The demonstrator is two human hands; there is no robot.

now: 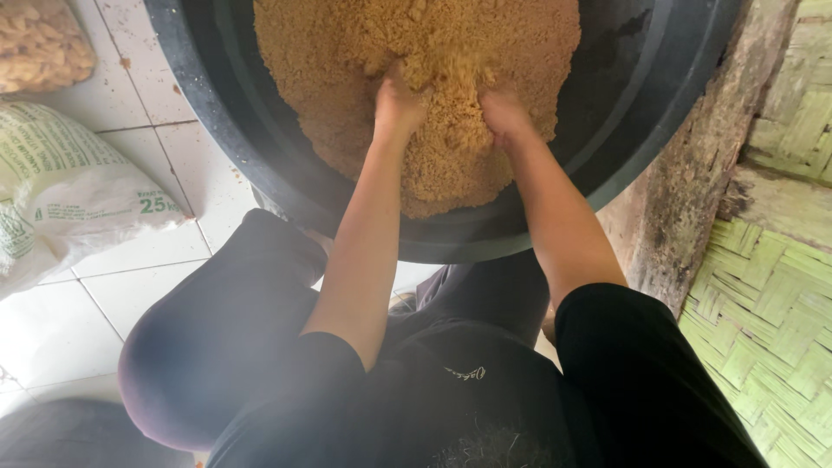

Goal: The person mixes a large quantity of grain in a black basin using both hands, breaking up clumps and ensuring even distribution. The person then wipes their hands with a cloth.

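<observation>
A big black round tub [637, 130] stands on the floor in front of my knees. It holds a heap of tan, crumbly powder [347, 52]. My left hand [397, 106] and my right hand [505, 117] are both pushed into the near side of the heap. Their fingers are buried in the powder and hidden. A mound of powder rises between the two hands. Only the backs of the hands and the wrists show.
A white printed sack [61, 186] lies on the white floor tiles [139, 286] at the left. A clear bag of pale pieces [39, 43] sits at the top left. A rough post [693, 173] and a green woven bamboo wall [771, 295] stand at the right.
</observation>
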